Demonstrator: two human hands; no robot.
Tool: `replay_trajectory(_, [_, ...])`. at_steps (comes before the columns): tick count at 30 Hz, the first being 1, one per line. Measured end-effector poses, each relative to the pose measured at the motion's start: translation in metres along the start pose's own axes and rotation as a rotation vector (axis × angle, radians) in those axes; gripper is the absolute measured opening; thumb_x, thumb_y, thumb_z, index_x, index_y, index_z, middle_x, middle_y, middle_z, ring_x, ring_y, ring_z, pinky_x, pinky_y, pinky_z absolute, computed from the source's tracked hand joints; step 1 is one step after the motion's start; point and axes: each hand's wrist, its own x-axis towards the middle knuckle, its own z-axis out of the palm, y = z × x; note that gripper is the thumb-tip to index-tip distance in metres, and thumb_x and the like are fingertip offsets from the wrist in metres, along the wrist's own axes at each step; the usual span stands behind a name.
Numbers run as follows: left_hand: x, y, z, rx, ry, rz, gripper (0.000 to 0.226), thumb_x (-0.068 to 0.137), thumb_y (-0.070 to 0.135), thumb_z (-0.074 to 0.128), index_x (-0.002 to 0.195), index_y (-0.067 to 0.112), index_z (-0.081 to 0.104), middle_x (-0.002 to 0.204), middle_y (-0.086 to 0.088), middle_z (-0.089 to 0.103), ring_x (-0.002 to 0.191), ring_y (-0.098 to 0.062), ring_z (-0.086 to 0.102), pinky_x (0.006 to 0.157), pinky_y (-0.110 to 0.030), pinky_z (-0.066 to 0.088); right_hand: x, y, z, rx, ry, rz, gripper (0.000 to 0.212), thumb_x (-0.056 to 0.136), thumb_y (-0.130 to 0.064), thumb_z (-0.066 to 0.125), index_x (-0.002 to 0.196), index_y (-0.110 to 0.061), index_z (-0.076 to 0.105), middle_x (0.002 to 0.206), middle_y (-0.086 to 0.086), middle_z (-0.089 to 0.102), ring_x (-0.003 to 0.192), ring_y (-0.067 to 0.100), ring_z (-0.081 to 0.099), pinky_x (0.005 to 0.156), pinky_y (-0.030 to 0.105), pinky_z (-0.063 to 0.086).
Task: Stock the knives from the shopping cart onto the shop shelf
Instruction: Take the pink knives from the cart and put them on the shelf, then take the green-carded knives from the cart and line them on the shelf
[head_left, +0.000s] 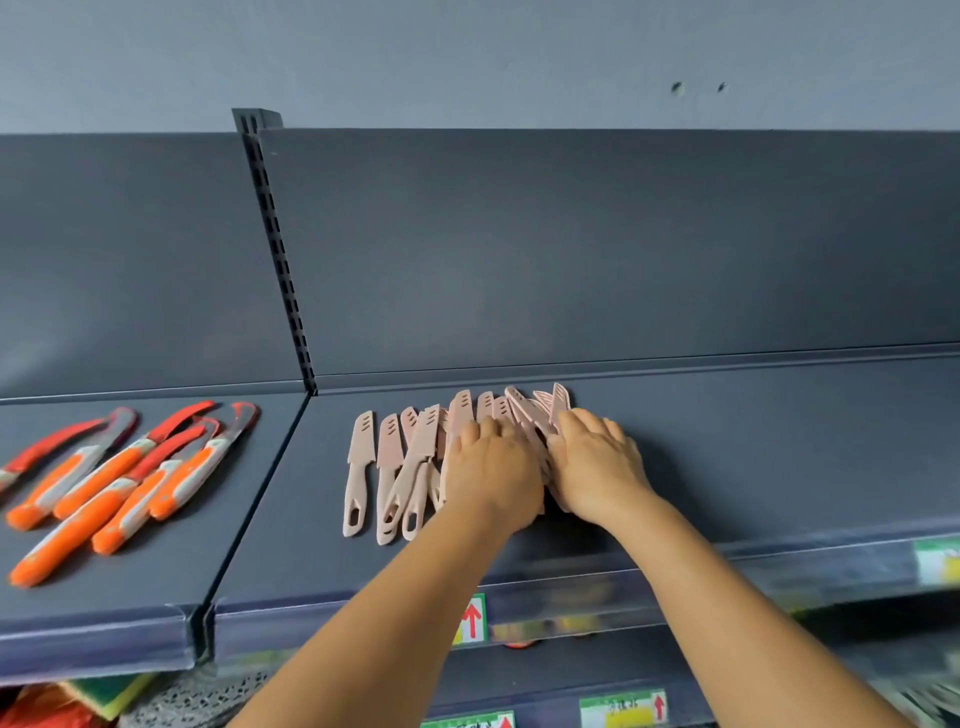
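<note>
Arranging step: pale pink plastic sheathed knives (415, 457) are lying in an overlapping row on the dark grey metal shelf (753, 457). Left hand (493, 467) and right hand (597, 462) are pressing on them, fingers extended, grasping nothing. Next, probably: spreading the bunched right end evenly.

A pale grey wall (467, 57) fills the top of the frame, two small dark marks (698, 87) at upper right. Below it stands a dark back panel (597, 244), with a slotted upright (275, 249) left of centre.
</note>
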Motion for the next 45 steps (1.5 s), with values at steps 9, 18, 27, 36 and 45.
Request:
replay_trajectory(9, [-0.07,-0.012,-0.019,-0.419,0.349,0.227,0.042,0.097,0.027,0.041,0.133,0.007,0.049,0.128,-0.008,0.057,0.121,-0.027,0.047,0.103,-0.033,0.034,-0.092,-0.026,-0.026,0.201,0.382,0.1,0.04,0.099,-0.03,0.037,0.138,-0.019,0.044,0.139,0.0,0.045,0.123,0.022,0.038,0.103,0.034,0.03])
replay_trajectory(18, [-0.2,-0.044,0.023,-0.309,0.226,0.45,0.042,0.082,0.024,0.068,0.119,0.005,0.062,0.107,-0.009,0.067,0.1,-0.029,0.063,0.087,-0.036,0.051,-0.241,-0.06,0.021,0.156,0.252,0.297,0.047,0.099,-0.037,0.036,0.142,-0.018,0.037,0.145,0.0,0.039,0.133,0.02,0.032,0.109,0.032,0.025])
replay_trajectory(27, [-0.319,-0.038,0.067,-0.357,-0.051,0.643,0.035,0.083,0.03,0.047,0.103,0.008,0.066,0.097,-0.01,0.067,0.089,-0.031,0.062,0.078,-0.033,0.051,-0.395,-0.079,0.076,0.134,0.198,0.627,0.059,0.088,-0.046,0.029,0.122,-0.008,0.059,0.119,0.015,0.061,0.113,0.036,0.053,0.098,0.041,0.04])
replay_trajectory(36, [-0.435,-0.003,0.098,-0.36,-0.367,0.833,0.047,0.098,0.034,0.039,0.142,0.019,0.036,0.145,0.001,0.04,0.132,-0.02,0.034,0.106,-0.028,0.028,-0.542,-0.085,0.101,0.155,0.115,0.96,0.045,0.098,-0.036,0.037,0.136,-0.015,0.046,0.137,0.004,0.05,0.125,0.023,0.043,0.106,0.03,0.028])
replay_trajectory(45, [-0.587,0.047,0.108,-0.277,-0.551,1.044,0.048,0.1,0.034,0.034,0.145,0.02,0.03,0.143,0.004,0.039,0.128,-0.016,0.037,0.103,-0.025,0.03,-0.712,-0.083,0.096,0.219,0.151,1.244,0.045,0.099,-0.035,0.039,0.14,-0.018,0.04,0.144,0.003,0.042,0.133,0.021,0.034,0.11,0.03,0.023])
